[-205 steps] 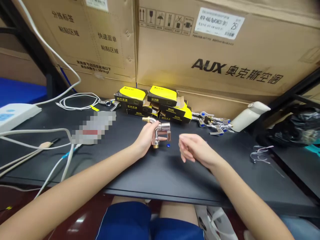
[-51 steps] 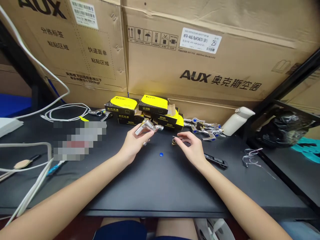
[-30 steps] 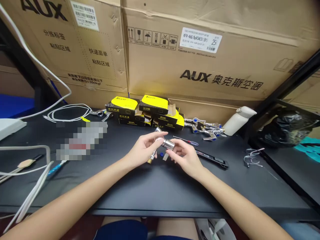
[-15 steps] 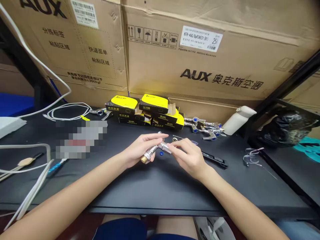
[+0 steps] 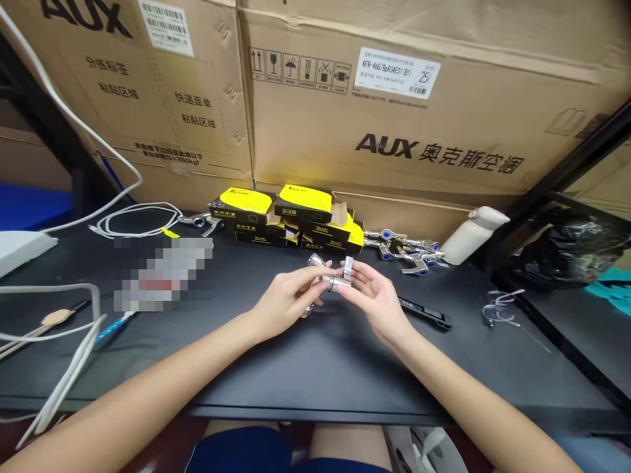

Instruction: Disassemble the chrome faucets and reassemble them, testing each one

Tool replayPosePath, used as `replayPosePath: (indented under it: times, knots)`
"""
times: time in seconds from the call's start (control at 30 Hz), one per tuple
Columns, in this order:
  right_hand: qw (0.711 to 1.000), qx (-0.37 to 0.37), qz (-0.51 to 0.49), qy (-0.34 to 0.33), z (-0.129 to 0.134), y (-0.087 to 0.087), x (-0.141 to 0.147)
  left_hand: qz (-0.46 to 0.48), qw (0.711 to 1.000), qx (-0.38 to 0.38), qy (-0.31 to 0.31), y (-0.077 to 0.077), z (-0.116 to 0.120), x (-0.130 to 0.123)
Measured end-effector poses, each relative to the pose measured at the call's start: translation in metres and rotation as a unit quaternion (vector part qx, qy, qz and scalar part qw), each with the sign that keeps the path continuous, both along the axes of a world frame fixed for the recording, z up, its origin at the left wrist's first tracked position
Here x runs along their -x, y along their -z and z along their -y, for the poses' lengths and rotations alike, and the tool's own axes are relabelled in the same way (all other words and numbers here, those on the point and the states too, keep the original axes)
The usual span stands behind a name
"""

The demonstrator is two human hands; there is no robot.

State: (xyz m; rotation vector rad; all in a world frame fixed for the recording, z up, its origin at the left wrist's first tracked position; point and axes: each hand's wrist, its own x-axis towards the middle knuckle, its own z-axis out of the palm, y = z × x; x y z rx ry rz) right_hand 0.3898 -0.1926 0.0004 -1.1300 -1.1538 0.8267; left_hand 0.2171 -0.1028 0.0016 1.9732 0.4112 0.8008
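A chrome angle valve (image 5: 336, 284) is held between both hands above the black desk. My left hand (image 5: 279, 302) is closed around the valve's body from the left, hiding much of it. On the other side, my right hand (image 5: 377, 299) grips the end with the flat lever handle (image 5: 348, 267) between thumb and fingers. The handle points up and away from the desk's front edge. Just right of that hand lies a black utility knife (image 5: 426, 314).
Black-and-yellow boxes (image 5: 304, 202) are stacked at the back. Several chrome valves with blue dots (image 5: 417, 257) lie beside a white bottle (image 5: 473, 236). Coiled white cable (image 5: 133, 223) sits at the left; a clear wire-like tangle (image 5: 500, 312) is at the right. Large cartons (image 5: 305, 138) stand behind.
The valve has been turned in my hands, so its brass end has swung out of clear view and the lever handle now stands up at the right. My right hand has rolled with its palm more inward.
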Motion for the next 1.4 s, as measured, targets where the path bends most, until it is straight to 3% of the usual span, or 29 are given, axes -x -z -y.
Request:
replayPosePath:
  times: [0.1, 0.17, 0.23, 0.3, 0.37, 0.47, 0.6, 0.7, 0.8, 0.9, 1.0, 1.13, 1.2, 1.3, 1.4]
  knots:
    - [0.984, -0.108, 0.136, 0.036, 0.002, 0.008, 0.002, -0.004, 0.993, 0.120, 0.009, 0.000, 0.000, -0.005]
    - [0.931, -0.209, 0.295, 0.048, 0.003, 0.012, 0.004, 0.015, 0.978, 0.209, 0.013, -0.001, -0.002, -0.008]
    - [0.870, -0.258, 0.414, 0.067, 0.003, 0.014, 0.004, 0.036, 0.963, 0.268, 0.007, -0.003, -0.005, -0.009]
    - [0.853, -0.246, 0.449, 0.100, 0.001, 0.016, 0.001, 0.047, 0.956, 0.289, -0.012, -0.007, -0.007, -0.008]
    - [0.871, -0.198, 0.433, 0.124, -0.001, 0.017, -0.004, 0.046, 0.955, 0.293, -0.023, -0.010, -0.008, -0.007]
    - [0.912, -0.137, 0.373, 0.100, -0.003, 0.016, -0.011, 0.031, 0.956, 0.292, -0.013, -0.011, -0.007, -0.007]
    - [0.940, -0.133, 0.314, 0.019, 0.002, 0.010, -0.013, 0.026, 0.956, 0.291, -0.005, -0.008, -0.008, -0.007]
    - [0.954, -0.108, 0.278, 0.007, 0.001, 0.009, -0.011, 0.033, 0.957, 0.286, -0.016, -0.007, -0.009, -0.007]
    - [0.988, -0.018, 0.151, 0.014, -0.006, 0.013, -0.010, 0.044, 0.964, 0.262, -0.021, -0.006, -0.009, -0.007]
    - [0.996, 0.073, 0.010, -0.040, -0.009, 0.015, -0.009, 0.054, 0.973, 0.225, 0.010, -0.002, -0.008, -0.008]
    - [0.997, 0.034, 0.032, -0.061, -0.006, 0.012, -0.008, 0.039, 0.974, 0.221, 0.023, 0.000, -0.009, -0.009]
    - [0.977, -0.118, 0.178, 0.017, -0.001, 0.007, -0.010, 0.037, 0.949, 0.313, -0.017, -0.005, -0.020, -0.006]
    - [0.983, -0.122, 0.126, 0.048, -0.002, 0.006, -0.012, 0.054, 0.920, 0.387, 0.016, -0.009, -0.027, -0.002]
    - [0.994, -0.067, -0.008, 0.081, -0.008, 0.006, -0.014, 0.075, 0.880, 0.463, 0.073, -0.015, -0.034, 0.002]
    - [0.993, -0.027, -0.075, 0.087, -0.012, 0.006, -0.014, 0.069, 0.888, 0.450, 0.070, -0.015, -0.037, 0.003]
